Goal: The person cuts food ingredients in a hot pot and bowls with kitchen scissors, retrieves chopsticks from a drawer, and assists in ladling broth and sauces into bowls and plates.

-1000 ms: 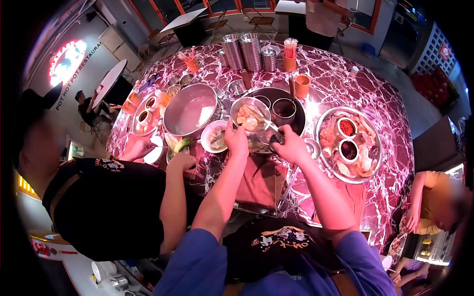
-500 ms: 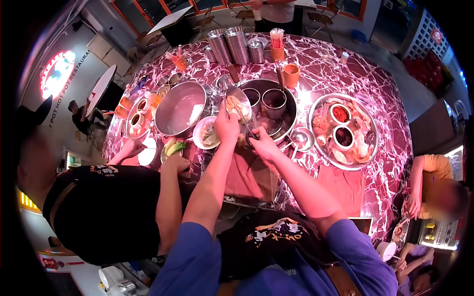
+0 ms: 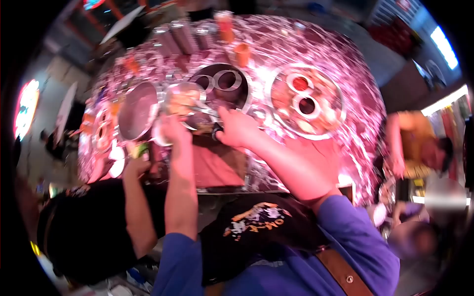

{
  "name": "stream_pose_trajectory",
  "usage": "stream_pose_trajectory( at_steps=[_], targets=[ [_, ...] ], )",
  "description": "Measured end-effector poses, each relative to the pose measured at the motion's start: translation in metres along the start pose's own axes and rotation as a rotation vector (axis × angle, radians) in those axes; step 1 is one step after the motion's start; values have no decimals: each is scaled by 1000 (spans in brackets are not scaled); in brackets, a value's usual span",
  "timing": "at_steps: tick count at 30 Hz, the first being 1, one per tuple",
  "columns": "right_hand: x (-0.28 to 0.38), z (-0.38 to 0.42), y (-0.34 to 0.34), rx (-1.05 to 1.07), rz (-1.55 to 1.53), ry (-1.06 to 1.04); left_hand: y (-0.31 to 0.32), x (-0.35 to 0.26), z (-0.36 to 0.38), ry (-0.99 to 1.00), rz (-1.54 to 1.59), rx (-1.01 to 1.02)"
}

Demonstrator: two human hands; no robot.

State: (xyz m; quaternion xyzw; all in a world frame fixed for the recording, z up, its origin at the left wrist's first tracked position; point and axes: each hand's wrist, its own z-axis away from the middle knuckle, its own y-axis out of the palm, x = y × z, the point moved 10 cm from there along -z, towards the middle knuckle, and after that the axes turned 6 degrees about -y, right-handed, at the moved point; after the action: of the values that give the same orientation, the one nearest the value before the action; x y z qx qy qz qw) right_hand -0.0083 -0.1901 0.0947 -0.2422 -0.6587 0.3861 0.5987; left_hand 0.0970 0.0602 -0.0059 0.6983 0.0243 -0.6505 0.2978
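Note:
Scissors (image 3: 205, 112) with dark handles are in my right hand (image 3: 238, 128), its fingers closed round them. Their pale blades point left toward a pinkish-orange piece of food (image 3: 180, 101), which my left hand (image 3: 176, 129) appears to grip at its near end. Blur hides the exact hold. Behind that food is a round metal dish or strainer (image 3: 199, 90). Just beyond the scissors stands a dark round pot (image 3: 245, 93) with two metal cups (image 3: 227, 80) in it. A white bowl (image 3: 160, 135) sits partly hidden beside my left hand.
A large steel pot (image 3: 138, 113) stands left; a round platter (image 3: 340, 106) of food with two sauce cups lies right. A brown cloth (image 3: 217, 163) lies in front. A co-worker's hand (image 3: 136, 165) is close on the left. Tall metal stacks (image 3: 182, 37) stand behind.
The view has swung, so the table and both my hands sit further left and it is blurred. The scissor blades now show, reaching to the food by my left hand.

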Motion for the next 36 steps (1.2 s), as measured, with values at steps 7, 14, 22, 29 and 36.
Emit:
stream_pose_trajectory(
  at_steps=[7, 14, 22, 29, 36],
  targets=[
    [-147, 194, -35, -177, -412, 189, 36, 7, 146, -333, 134, 122],
    [-328, 262, -70, 25, 93, 543, 72, 164, 299, -844, 154, 247],
    [-350, 221, -70, 220, 345, 369, 63, 217, 320, -580, -485, 522],
    [-363, 235, -90, 146, 360, 289, 137, 142, 295, -72, -956, 736],
    [-369, 239, -89, 105, 348, 252, 218, 249, 282, -395, -1215, 969]
  ],
)
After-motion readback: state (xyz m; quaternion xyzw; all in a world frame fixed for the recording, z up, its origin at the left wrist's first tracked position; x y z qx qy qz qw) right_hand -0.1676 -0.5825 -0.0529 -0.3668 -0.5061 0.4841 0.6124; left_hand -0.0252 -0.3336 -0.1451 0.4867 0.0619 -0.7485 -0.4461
